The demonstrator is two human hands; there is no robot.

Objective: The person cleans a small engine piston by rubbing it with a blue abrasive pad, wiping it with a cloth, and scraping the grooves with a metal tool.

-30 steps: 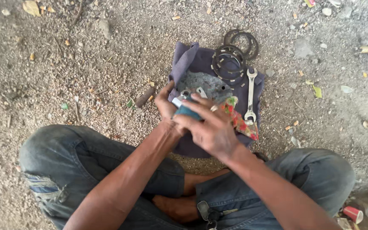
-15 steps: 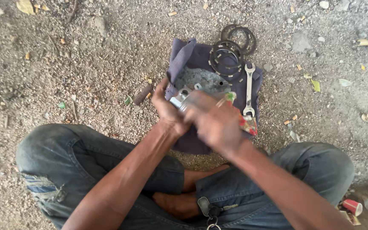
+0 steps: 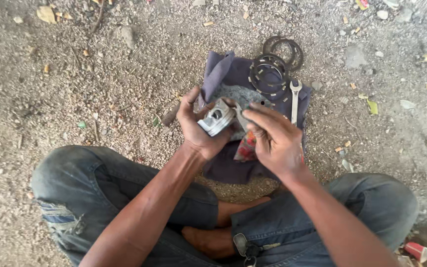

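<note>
Two hands worked together: the left hand (image 3: 198, 129) gripped a metal piston (image 3: 217, 117), the right hand (image 3: 273, 138) pinched its edge; a slip risked dropping it onto gritty ground (image 3: 100, 89) below.

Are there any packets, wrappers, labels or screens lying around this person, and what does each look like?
Colourful wrapper or printed rag: on the purple cloth, half under the right hand; crumpled, red with green and yellow.
Small red cup or can: on the ground at the bottom right, by the knee; cylindrical, pale rim.
No screens or signs.
</note>
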